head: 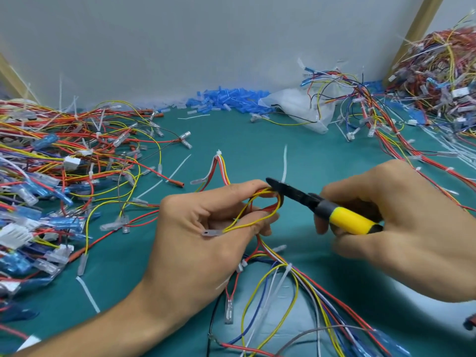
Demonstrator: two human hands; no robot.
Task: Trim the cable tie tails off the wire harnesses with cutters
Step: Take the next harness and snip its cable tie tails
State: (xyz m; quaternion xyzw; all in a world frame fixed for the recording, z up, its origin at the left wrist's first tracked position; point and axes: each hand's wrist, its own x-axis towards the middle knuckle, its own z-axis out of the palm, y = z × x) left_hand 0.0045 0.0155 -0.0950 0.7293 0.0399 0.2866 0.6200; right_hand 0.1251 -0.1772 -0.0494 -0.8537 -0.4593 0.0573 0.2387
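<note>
My left hand (206,228) grips a bundle of red, yellow and white wires, the wire harness (260,210), just above the green mat. A white cable tie tail (284,163) stands up from the bundle beside my fingertips. My right hand (401,217) holds cutters (322,204) with a yellow and black handle. Their dark jaws sit at the base of the tail, right against the bundle. The rest of the harness trails down toward the bottom edge, with another white tie (288,267) on it.
A big heap of harnesses (64,163) covers the left of the mat (244,140). Another heap (438,81) lies at the back right. Blue connector sleeves (226,99) and a clear plastic bag (296,104) sit by the grey wall. Cut tie tails (87,293) lie scattered.
</note>
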